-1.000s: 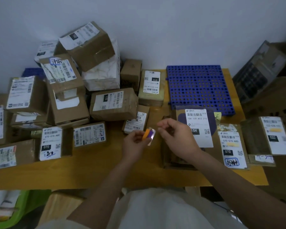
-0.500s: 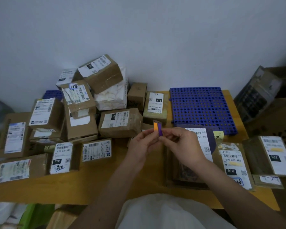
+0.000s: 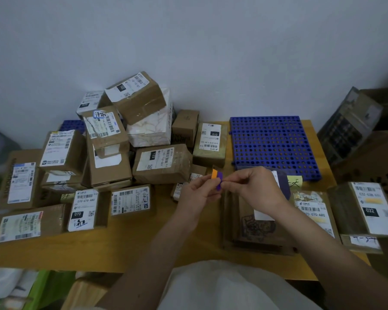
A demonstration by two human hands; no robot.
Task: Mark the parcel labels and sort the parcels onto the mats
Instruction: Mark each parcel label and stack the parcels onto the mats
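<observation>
Parcels [image 3: 161,163] beyond my hands look mostly unsorted; the blue mat [image 3: 271,142] is bare. My left hand [image 3: 197,193] and right hand [image 3: 253,189] pinch small orange-and-purple stickers [image 3: 217,179].

A plain pale wall [image 3: 211,41] rises behind a yellow wooden table [image 3: 126,249]. The light is dim. Flattened cardboard [image 3: 349,126] leans at right.

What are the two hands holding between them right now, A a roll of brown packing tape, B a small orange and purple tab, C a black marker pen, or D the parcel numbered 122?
B: the left hand and right hand both pinch a small orange and purple tab above the table, no tape, pen or parcel in them.
</observation>
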